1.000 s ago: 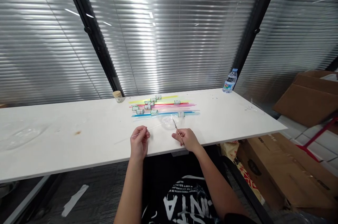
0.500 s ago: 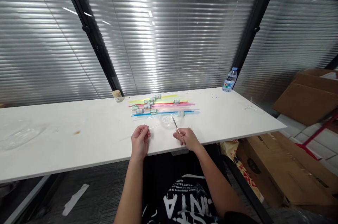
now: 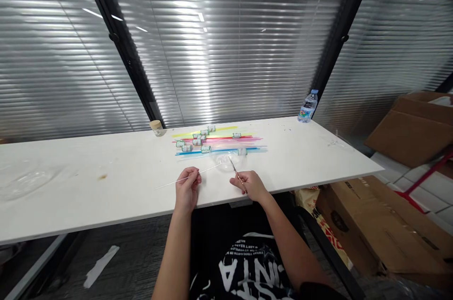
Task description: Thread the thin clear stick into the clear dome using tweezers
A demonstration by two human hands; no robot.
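My left hand (image 3: 187,187) pinches a thin white stick (image 3: 166,185) that slants across the fingers and points right toward the scissors. In my right hand (image 3: 254,186) is a slim pair of metal scissors (image 3: 233,168), blades pointing away from me; they look nearly closed. Just beyond, a clear plastic bowl (image 3: 222,166) stands on the table, close to the stick's far end. Behind it lie rows of thin sticks: blue (image 3: 222,151), red (image 3: 226,138) and yellow (image 3: 226,129). Several small labelled cylinders (image 3: 205,149) rest on or among them.
The white table (image 3: 123,182) runs along blinds (image 3: 226,54). A small jar with a tan lid (image 3: 156,127) stands at the back; a water bottle (image 3: 307,107) is at the back right. Clear plastic (image 3: 28,184) lies left. Cardboard boxes (image 3: 389,224) stand on the floor at right.
The white stick now shows more plainly on both sides of my left hand. My right hand and the scissors have shifted slightly left.
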